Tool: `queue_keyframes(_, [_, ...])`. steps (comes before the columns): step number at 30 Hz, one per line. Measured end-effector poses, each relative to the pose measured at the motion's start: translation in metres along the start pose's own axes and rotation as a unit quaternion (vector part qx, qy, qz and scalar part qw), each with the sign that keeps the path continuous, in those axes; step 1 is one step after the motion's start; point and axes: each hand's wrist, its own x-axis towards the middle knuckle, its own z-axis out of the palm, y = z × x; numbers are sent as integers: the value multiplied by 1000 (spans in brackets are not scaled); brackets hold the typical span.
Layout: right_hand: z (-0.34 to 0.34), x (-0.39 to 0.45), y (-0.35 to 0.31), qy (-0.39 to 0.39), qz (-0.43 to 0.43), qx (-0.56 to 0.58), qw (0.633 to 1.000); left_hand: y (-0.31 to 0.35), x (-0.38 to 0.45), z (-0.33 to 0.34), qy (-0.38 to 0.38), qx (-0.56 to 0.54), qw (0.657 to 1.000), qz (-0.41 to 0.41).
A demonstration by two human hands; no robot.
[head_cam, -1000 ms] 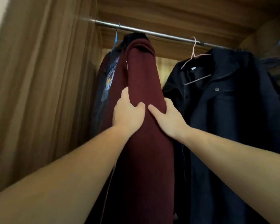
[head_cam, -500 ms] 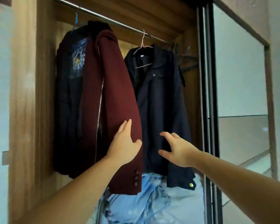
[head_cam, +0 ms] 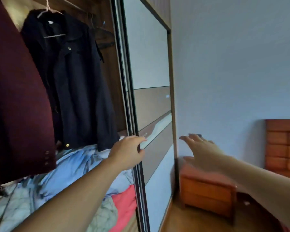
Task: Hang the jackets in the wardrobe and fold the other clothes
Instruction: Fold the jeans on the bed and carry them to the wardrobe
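A maroon jacket hangs at the left of the open wardrobe. Beside it a navy jacket hangs on a pink hanger. Below them lies a crumpled pile of light blue clothes with a red garment at its right. My left hand is at the edge of the sliding door, thumb and fingers curled round its dark frame. My right hand hovers in the air right of the door with fingers spread, blurred and holding nothing.
A low wooden bedside table stands against the pale wall right of the wardrobe. A wooden headboard is at the far right. Wooden floor shows below the door.
The view has swung right, away from the jackets. My left hand left the maroon jacket and moved to the sliding door's edge. My right hand moved right, past the door.
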Motion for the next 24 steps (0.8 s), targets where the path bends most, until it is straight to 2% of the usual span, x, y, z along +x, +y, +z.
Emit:
queue_keyframes(5, [3,-118,24,-18,143,-40,989,52,-29,55,-65,-85,987,118])
queue_keyframes(12, [-3,-303,-6,-56,313,-83,944,138,-122,105,-123,-178,945,245])
queue_keyframes(19, [-52,-502,-48,-54,436,-117,891,267,-232,88,-179,-228,886,361])
queue_keyframes(24, [-76,-656,-108,-63,510,-120,849,363,-347,51,-208,-259,833,443])
